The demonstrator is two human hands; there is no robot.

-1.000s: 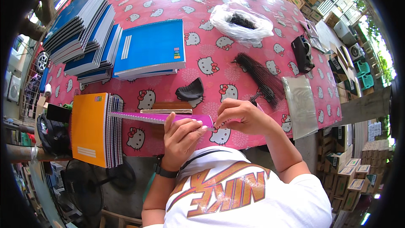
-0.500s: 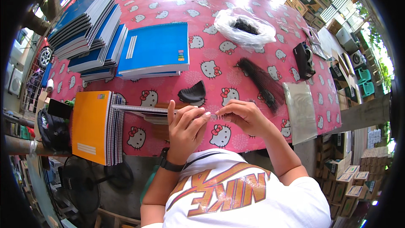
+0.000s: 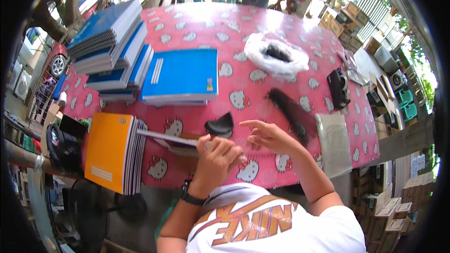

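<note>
Near the table's front edge, my left hand is closed around the right end of a thin notebook, which I see almost edge-on. A thin dark spiral coil seems to run out to the right from beside that hand, faint against the cloth. My right hand hovers just right of it, index finger stretched out and the others loosely bent, with nothing visible in it. Just beyond my hands lies a black curved piece. A bundle of black plastic coils rests to the right.
Blue spiral notebooks are stacked at the far left, yellow ones at the near left. A white plastic bag holds black coils. Clear plastic sheets and a black pouch lie right on the pink patterned tablecloth.
My right hand has let go of the coil it pinched, and its fingers have spread. My left hand stays at the notebook's end. The whole view has shifted, with the table lower in it.
</note>
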